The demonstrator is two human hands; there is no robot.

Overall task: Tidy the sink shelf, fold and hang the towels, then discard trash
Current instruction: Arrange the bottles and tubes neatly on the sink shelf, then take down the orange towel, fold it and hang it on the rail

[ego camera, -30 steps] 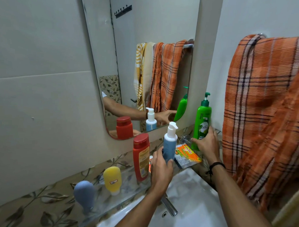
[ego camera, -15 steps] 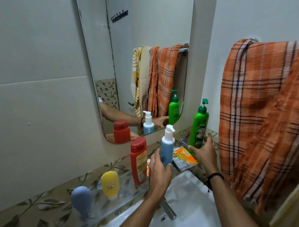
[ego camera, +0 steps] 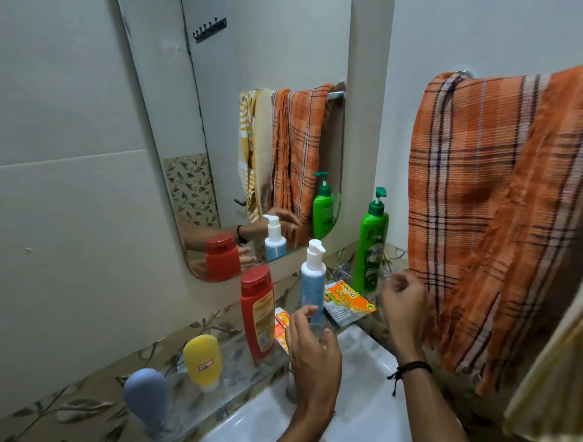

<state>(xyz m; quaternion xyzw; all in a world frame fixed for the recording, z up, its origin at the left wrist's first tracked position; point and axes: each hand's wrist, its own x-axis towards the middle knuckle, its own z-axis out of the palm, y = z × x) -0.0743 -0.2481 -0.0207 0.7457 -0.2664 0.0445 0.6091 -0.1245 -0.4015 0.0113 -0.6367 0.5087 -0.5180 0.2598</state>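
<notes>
On the glass shelf (ego camera: 233,382) stand, left to right, a grey-blue tube (ego camera: 145,396), a yellow tube (ego camera: 203,359), a red bottle (ego camera: 257,311), a blue pump bottle (ego camera: 312,282) and a green pump bottle (ego camera: 371,246). An orange scrub pad packet (ego camera: 348,302) lies between the blue and green bottles, and a small orange sachet (ego camera: 281,327) lies behind the red bottle. My left hand (ego camera: 314,348) hovers just in front of the blue bottle, fingers apart, holding nothing. My right hand (ego camera: 405,302) is to the right of the green bottle, fingers loosely curled and empty.
An orange plaid towel (ego camera: 491,203) hangs bunched on the rail at the right, with a yellowish towel (ego camera: 557,376) beside it. The white sink (ego camera: 365,408) lies below my arms. The mirror (ego camera: 254,119) reflects the bottles and towels.
My left hand has let go of the blue pump bottle and drawn back. My right hand has released the green bottle, which now stands upright near the corner.
</notes>
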